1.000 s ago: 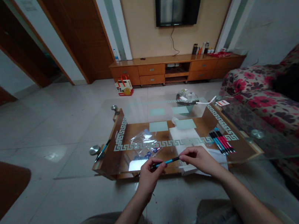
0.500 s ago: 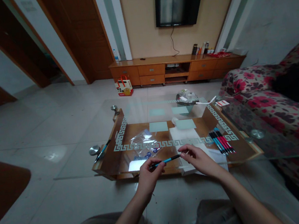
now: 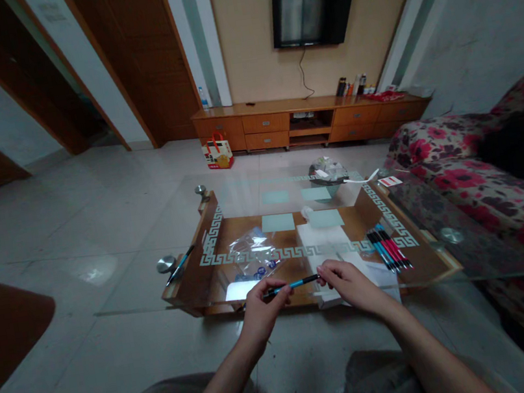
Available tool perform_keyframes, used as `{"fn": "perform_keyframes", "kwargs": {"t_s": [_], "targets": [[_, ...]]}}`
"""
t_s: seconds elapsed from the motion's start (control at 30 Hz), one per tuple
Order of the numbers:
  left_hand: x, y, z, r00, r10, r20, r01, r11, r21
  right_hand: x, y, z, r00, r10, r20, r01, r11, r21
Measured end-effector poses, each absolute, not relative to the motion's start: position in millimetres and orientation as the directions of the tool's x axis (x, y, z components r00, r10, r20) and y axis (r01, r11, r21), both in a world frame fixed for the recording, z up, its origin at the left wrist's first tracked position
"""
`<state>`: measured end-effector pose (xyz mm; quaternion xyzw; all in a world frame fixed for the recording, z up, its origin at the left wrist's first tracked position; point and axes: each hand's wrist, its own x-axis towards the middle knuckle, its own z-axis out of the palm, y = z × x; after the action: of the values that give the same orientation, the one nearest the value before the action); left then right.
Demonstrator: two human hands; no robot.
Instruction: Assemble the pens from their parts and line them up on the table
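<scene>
A blue-and-black pen (image 3: pixel 299 282) is held nearly level over the near edge of the glass table (image 3: pixel 125 307). My left hand (image 3: pixel 264 304) is closed around its left part, thumb and fingers pinching the barrel. At the pen's black right end, my right hand (image 3: pixel 342 281) has its fingertips pinched together; the very tip is hidden by them. To the right, several blue and pink pens (image 3: pixel 388 247) lie side by side on the glass. Another blue-and-black pen (image 3: pixel 180 266) rests near the table's left side.
Clear plastic packaging (image 3: pixel 253 250) lies left of centre. A white box (image 3: pixel 320 240) shows right of centre. At the table's far side sits a basket (image 3: pixel 328 172) with crumpled plastic. A flowered sofa (image 3: pixel 465 172) stands on the right, a TV cabinet (image 3: pixel 265 124) at the back.
The right hand's fingers have drawn closer together at the pen's black end, and the pen has shifted slightly right and down. The left hand keeps its grip.
</scene>
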<state>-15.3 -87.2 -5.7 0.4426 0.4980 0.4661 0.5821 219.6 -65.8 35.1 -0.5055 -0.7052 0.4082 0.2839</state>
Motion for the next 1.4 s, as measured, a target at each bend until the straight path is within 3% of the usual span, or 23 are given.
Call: {"fn": "perform_keyframes", "kwargs": {"t_s": [0.47,0.8,1.1,1.23,1.4], "targets": [[-16,-86,-9,0.092,0.981,-0.173,-0.066,0.179,0.982,218,-68,39,-0.323,0.947,0.006,0.537,0.189,-0.823],[-18,-87,-16,0.059,0.995,-0.081,0.021,0.079,0.997,217,-69,37,-0.339,0.940,-0.034,0.549,0.168,-0.819],[-14,-88,-10,0.096,0.990,-0.108,-0.107,0.118,0.987,210,-66,38,-0.328,0.942,-0.074,0.274,0.020,-0.961],[-13,-90,-7,0.187,0.979,-0.082,-0.063,0.095,0.993,205,-67,32,-0.323,0.940,-0.110,0.173,-0.056,-0.983],[-10,-99,-4,0.363,0.929,-0.075,0.051,0.060,0.997,207,-64,26,-0.148,0.970,-0.191,-0.049,-0.200,-0.979]]}}
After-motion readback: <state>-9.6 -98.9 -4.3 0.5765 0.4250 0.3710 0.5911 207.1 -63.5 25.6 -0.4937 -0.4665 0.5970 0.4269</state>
